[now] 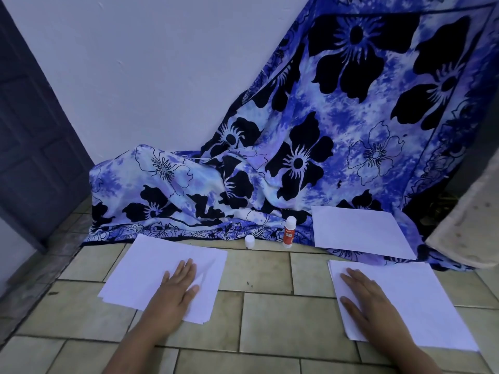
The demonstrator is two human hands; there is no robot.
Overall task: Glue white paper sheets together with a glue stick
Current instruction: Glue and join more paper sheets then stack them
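Observation:
Two stacks of white paper lie on the tiled floor. My left hand rests flat, fingers spread, on the left stack. My right hand lies flat on the left part of the right stack. A third white sheet lies further back on the cloth at the right. Between the stacks, at the cloth's edge, a red and white glue stick stands upright with its top uncovered. Its small white cap stands just to its left. Neither hand holds anything.
A blue and black flowered cloth hangs down the white wall and bunches on the floor behind the papers. A dark door stands at the left. A pale padded edge juts in at the right. Beige tiles separate the stacks.

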